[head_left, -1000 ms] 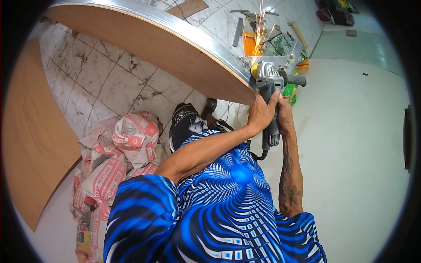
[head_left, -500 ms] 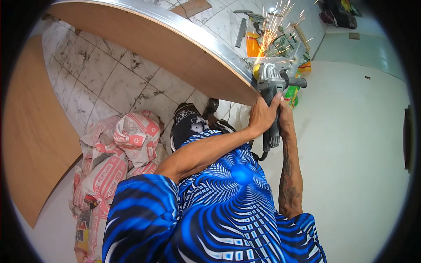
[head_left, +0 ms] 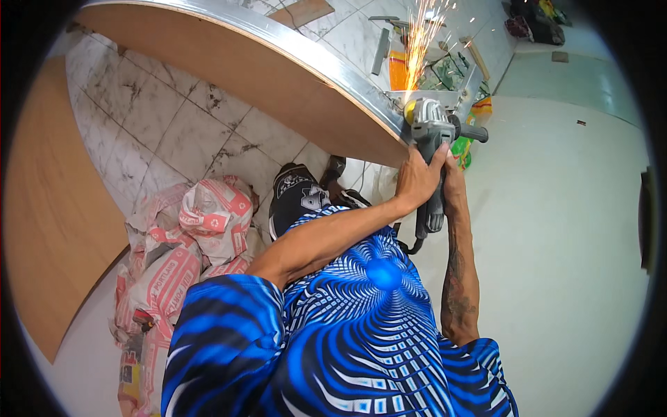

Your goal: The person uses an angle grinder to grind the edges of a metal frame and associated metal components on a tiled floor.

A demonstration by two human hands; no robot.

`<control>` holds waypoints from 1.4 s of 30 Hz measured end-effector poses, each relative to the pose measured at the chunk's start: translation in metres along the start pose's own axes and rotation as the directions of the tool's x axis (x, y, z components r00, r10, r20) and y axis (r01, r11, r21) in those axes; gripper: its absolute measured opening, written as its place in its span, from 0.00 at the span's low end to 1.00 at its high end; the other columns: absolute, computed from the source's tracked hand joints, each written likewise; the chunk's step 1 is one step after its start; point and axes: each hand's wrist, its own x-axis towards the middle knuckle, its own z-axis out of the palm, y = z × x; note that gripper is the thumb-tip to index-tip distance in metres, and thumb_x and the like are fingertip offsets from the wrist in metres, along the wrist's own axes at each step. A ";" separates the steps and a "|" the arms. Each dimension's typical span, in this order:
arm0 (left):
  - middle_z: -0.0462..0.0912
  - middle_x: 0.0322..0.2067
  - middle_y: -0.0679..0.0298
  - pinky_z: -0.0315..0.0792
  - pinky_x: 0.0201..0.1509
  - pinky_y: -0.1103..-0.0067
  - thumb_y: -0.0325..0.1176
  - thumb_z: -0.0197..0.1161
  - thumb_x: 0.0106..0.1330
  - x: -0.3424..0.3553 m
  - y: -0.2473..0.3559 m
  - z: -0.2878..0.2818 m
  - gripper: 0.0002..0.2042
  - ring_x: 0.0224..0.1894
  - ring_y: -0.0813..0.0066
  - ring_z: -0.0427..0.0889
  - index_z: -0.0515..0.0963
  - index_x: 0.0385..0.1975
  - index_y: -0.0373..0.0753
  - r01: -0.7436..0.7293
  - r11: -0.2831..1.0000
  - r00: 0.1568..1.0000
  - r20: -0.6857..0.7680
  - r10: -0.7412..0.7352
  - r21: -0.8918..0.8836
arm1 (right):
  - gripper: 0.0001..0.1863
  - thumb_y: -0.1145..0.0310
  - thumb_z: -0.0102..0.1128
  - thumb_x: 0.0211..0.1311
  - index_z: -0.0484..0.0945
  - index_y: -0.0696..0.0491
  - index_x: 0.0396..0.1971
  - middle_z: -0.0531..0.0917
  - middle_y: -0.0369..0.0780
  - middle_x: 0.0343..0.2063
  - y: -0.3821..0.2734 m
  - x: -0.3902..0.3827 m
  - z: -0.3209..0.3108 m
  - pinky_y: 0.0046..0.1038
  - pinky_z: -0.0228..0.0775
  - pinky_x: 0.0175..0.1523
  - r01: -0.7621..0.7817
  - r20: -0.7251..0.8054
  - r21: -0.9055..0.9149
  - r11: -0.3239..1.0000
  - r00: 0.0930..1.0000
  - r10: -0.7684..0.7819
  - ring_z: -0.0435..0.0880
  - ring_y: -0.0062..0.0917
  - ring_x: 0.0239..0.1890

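Both hands grip a grey and black angle grinder [head_left: 432,132], upright in the view. My left hand [head_left: 418,177] is closed round the left of its body. My right hand [head_left: 454,179] is closed on its right side, its fingers partly hidden behind the tool. At the far end, the grinder's yellow disc [head_left: 410,112] meets the end of a shiny metal strip [head_left: 299,52]. The strip runs along the top edge of a curved-looking brown wooden panel [head_left: 243,83]. Bright sparks [head_left: 417,55] shoot away from the disc. A black side handle [head_left: 474,133] sticks out to the right, with no hand on it.
Red and white paper bags [head_left: 215,208] are heaped at the left on marbled floor tiles [head_left: 187,132]. A brown wooden sheet [head_left: 55,208] stands at far left. Beyond the grinder lie metal pieces, an orange item [head_left: 398,69] and a green packet [head_left: 461,149]. A pale wall [head_left: 556,243] rises at right.
The grinder has shifted very slightly to the right, with both hands still round it. The sparks now form a narrower, more upright stream. The panel has stayed put.
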 end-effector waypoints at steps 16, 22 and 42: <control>0.77 0.42 0.28 0.70 0.54 0.58 0.61 0.55 0.66 -0.009 -0.008 0.008 0.41 0.48 0.34 0.78 0.63 0.53 0.18 -0.095 0.995 0.994 -0.047 0.095 -0.004 | 0.30 0.46 0.43 0.75 0.76 0.61 0.53 0.80 0.38 0.46 0.008 0.001 -0.019 0.21 0.69 0.52 -0.083 0.061 -0.067 0.994 0.994 0.087 0.77 0.19 0.47; 0.78 0.41 0.30 0.70 0.53 0.58 0.61 0.55 0.67 -0.006 -0.007 0.008 0.39 0.48 0.35 0.79 0.66 0.50 0.19 -0.044 0.999 0.998 -0.038 0.044 0.006 | 0.29 0.47 0.44 0.75 0.76 0.61 0.51 0.79 0.37 0.45 -0.002 -0.004 -0.009 0.22 0.69 0.51 -0.045 0.063 -0.048 0.998 0.997 0.048 0.76 0.18 0.45; 0.80 0.39 0.33 0.72 0.50 0.59 0.61 0.56 0.65 -0.002 0.008 0.000 0.38 0.44 0.37 0.81 0.68 0.49 0.20 0.041 0.999 0.999 0.016 -0.041 0.008 | 0.31 0.45 0.44 0.74 0.75 0.60 0.54 0.80 0.39 0.46 -0.003 0.002 -0.004 0.22 0.71 0.49 0.010 0.022 -0.037 0.999 1.000 -0.009 0.77 0.19 0.45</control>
